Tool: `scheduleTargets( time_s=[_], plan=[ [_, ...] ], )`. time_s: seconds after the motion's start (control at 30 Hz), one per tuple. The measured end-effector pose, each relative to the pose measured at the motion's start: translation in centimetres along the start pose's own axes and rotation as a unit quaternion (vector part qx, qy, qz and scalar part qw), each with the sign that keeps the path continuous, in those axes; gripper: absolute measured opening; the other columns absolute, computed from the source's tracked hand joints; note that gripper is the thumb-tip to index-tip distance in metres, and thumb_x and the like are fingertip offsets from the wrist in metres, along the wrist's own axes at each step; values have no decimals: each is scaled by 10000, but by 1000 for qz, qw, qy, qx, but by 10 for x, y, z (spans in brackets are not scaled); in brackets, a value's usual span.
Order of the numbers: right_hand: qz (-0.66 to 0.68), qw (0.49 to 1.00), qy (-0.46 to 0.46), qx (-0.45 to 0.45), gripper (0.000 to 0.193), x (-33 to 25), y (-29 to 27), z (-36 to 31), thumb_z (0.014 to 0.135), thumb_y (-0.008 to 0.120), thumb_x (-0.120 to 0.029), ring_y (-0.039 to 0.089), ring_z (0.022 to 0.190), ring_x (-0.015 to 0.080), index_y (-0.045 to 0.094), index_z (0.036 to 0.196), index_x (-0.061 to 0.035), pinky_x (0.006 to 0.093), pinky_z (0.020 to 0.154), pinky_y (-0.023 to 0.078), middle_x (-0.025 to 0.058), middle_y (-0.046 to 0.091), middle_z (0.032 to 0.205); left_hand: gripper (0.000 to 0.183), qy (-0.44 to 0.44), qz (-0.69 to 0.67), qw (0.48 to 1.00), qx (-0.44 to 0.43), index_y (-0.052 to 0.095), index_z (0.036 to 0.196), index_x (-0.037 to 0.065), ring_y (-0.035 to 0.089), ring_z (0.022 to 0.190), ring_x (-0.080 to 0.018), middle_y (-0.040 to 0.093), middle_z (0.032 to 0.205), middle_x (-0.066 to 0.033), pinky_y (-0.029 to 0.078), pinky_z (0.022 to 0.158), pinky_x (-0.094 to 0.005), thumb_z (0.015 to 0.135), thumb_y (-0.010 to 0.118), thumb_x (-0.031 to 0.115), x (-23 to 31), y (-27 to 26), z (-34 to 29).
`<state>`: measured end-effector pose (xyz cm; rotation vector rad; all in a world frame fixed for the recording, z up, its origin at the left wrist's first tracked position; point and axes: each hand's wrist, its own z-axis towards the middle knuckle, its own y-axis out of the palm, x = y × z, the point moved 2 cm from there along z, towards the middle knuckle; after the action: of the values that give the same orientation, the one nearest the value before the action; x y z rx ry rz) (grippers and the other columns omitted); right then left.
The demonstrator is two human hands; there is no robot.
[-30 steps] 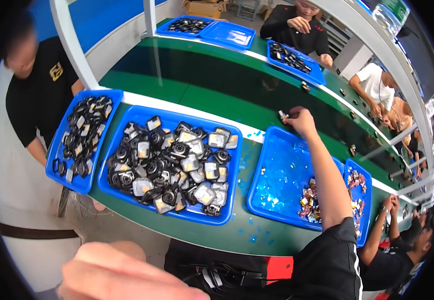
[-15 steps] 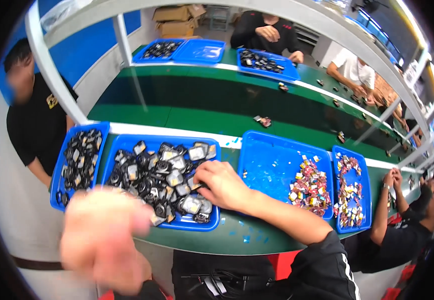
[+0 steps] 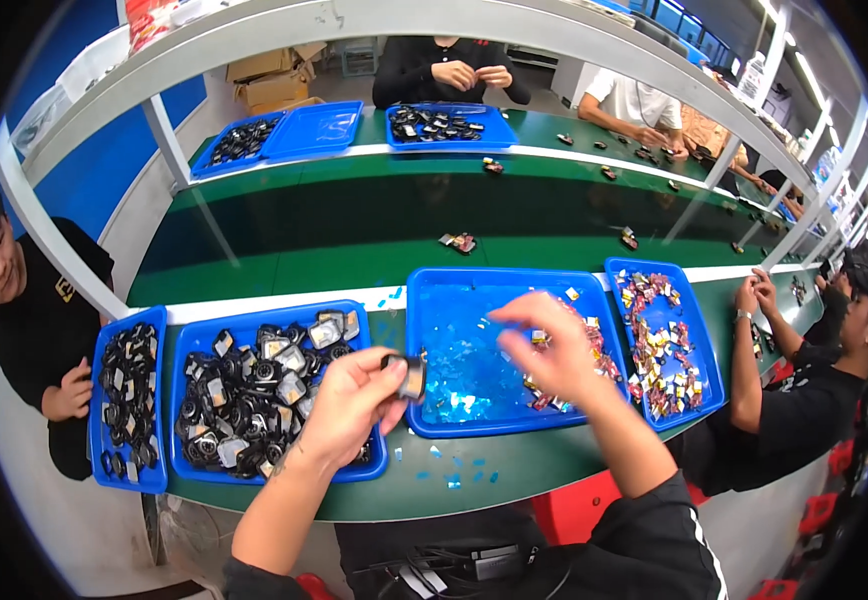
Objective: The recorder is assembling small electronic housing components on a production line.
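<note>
My left hand (image 3: 339, 410) is closed on a small black device (image 3: 406, 378) with a pale, yellowish flat face, held up by the front left corner of a blue tray (image 3: 514, 432). Over that tray hovers my right hand (image 3: 559, 350), slightly blurred, with thumb and index finger apart. A tiny blue fleck shows at the index fingertip; whether it sticks there or lies behind, I cannot tell. Scraps of clear blue film (image 3: 459, 405) lie in the tray, and small reddish parts with yellow and white labels (image 3: 604, 355) fill its right side.
Left of my hands, a blue tray (image 3: 379, 465) holds many black devices (image 3: 244, 400), with a narrower tray (image 3: 157, 480) of them beyond. Another tray (image 3: 716, 385) of reddish parts stands right. Past a white rail (image 3: 384, 296) runs a green belt (image 3: 324, 270). Co-workers sit around; one person (image 3: 44, 300) stands left.
My left hand has come from the blurred foreground to the middle, now with a black device. My right hand has left the black devices and moved right, over the film tray. The view has shifted.
</note>
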<state>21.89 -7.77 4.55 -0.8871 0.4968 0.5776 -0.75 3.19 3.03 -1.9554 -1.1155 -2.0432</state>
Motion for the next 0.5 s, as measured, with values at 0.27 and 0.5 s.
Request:
scheduleTargets(
  time_s=[0.27,0.5],
  plan=[
    [-343,903,30,-259,87,43,-17,-18,736,689,-138,508,1190,342,658,793,-79,480,949,372,103,605,936,285,33,-69,997,17,516,1115,0,689,823,-225,659,1005,-157,581,694,-310,913,660,141,-37,6,34],
    [-306,916,-28,-257,86,48,-18,-26,745,629,-1,540,888,348,627,822,-41,472,923,367,138,589,848,419,43,-55,997,44,364,1327,106,623,767,-142,591,1064,-86,543,635,-272,961,565,139,-41,-1,31]
  ],
)
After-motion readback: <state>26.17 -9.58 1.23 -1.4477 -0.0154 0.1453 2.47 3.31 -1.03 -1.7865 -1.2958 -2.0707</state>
